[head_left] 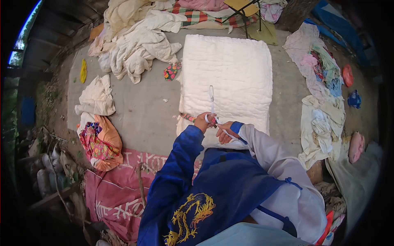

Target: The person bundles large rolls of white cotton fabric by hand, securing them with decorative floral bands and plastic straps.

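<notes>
A narrow white strip runs between my hands, with one looped end lying over the white quilted pad. My left hand is closed on the strip near the pad's lower left part. Close beside it, my right hand has its fingers curled round the same strip, whose lower part passes toward my right sleeve. A small dark and red bit shows between the hands; I cannot make out what it is. Just left of my left hand, a patterned red cloth sticks out at the pad's edge.
Crumpled cream cloths lie at the upper left. An orange cloth and a red sheet with white characters are at the lower left. More cloths line the right side. A folding chair stands at the back.
</notes>
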The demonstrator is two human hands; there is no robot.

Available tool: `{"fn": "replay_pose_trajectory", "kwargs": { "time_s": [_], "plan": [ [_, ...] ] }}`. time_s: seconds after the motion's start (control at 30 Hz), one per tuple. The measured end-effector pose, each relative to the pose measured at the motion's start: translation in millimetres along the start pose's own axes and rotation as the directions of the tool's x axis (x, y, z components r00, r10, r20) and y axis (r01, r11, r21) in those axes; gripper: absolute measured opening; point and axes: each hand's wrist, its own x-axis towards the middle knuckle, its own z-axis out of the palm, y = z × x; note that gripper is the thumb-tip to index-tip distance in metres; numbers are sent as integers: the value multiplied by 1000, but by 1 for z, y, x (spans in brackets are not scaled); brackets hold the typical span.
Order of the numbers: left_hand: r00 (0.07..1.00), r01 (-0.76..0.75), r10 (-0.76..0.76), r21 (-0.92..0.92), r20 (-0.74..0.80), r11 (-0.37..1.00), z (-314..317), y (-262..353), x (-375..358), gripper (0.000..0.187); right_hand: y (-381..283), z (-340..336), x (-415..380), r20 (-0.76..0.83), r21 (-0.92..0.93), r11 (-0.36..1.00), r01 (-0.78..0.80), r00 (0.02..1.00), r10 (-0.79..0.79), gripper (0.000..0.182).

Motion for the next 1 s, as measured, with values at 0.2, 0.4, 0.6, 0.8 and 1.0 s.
{"fn": "replay_pose_trajectory", "kwargs": {
  "time_s": [0.2, 0.4, 0.6, 0.8, 1.0],
  "plan": [
    [1000, 6, -8, 116, 16, 993, 8, -2, -3, 28, 18, 11, 36, -243, 423, 884, 197, 965, -99, 52],
    [1000, -24, 24, -17, -16, 1000, 6, -14, 1, 26, 26, -13, 73, -701, -34, 779, 626, 541, -465, 17],
    [994, -88, 64, -289, -89, 953, 2, -29, 12, 18, 0, 16, 43, -96, -934, 121, 336, 91, -991, 14],
    [999, 3, -19, -312, -47, 950, -4, -32, 3, 14, -9, -5, 57, -279, -759, 476, 445, 438, -854, 11],
    [994, 2, 35, -352, 100, 936, -10, -43, -7, 24, -28, -18, 60, -382, -522, 807, 277, 770, -511, 25]
  ]
}}
